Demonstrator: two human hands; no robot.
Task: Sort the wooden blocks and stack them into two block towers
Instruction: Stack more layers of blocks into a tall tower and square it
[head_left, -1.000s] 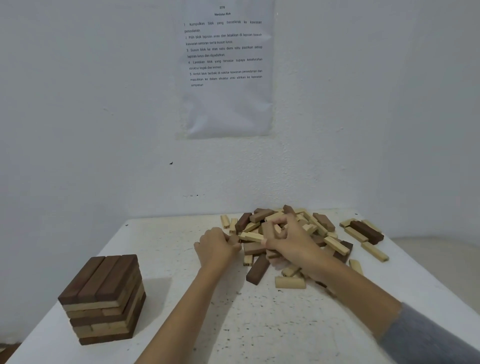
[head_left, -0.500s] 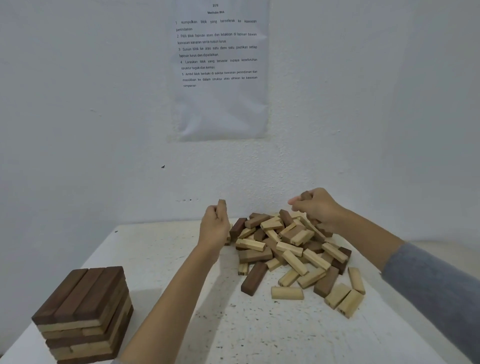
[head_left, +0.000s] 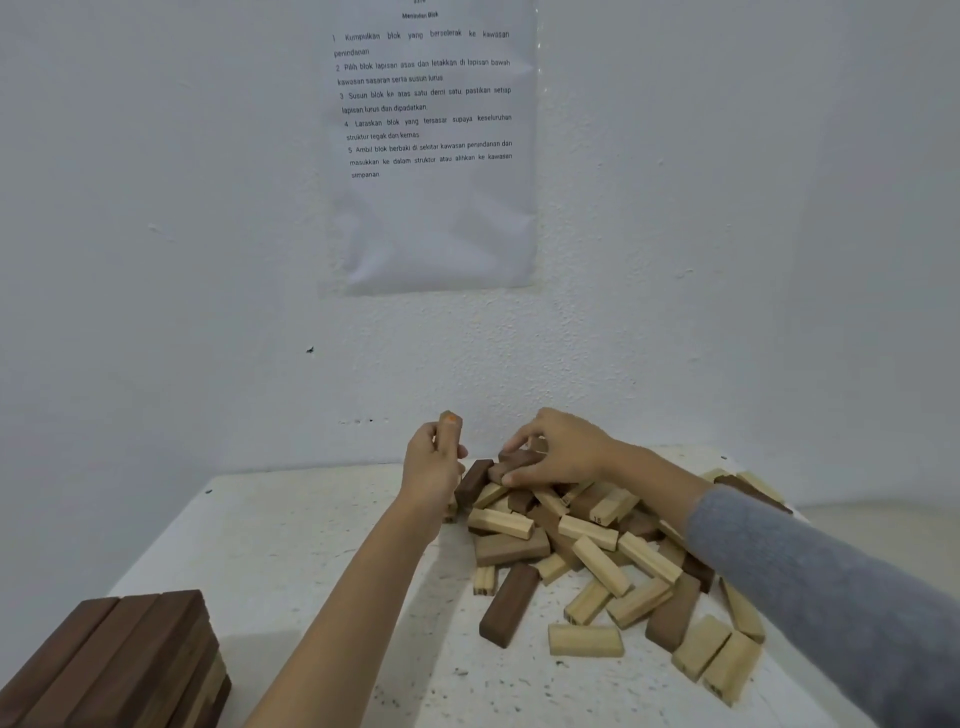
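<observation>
Here, a white speckled table (head_left: 311, 571) is shown set against a wall (head_left: 156, 312), its back edge lying just behind the pile (head_left: 597, 551) of loose blocks. Left of the pile, a broad stretch of tabletop is left open as far as the table's slanting left edge. Right of the pile, stray blocks are scattered close to the far right edge. Well left of the pile and nearer the camera, the tower (head_left: 119, 660) is cut off by the lower corner of the view. It is topped by three dark blocks laid side by side, with pale and dark layers partly seen beneath.

The pile is made up of dark brown and pale blocks, mixed and crossed at all angles. One dark block (head_left: 509, 605) and one pale block (head_left: 586, 640) are set slightly apart at its near side.

At the pile's left rim, the left hand (head_left: 434, 462) is raised and clenched around an upright block (head_left: 450, 422), whose dark end is seen above the fingers. Over the pile's far top, the right hand (head_left: 561, 449) is lowered, its fingers and thumb curled on a dark top block (head_left: 519, 460). A grey sleeve (head_left: 831, 597) is stretched across the pile's right side. A printed sheet (head_left: 431, 156) is fixed to the wall above the pile.
</observation>
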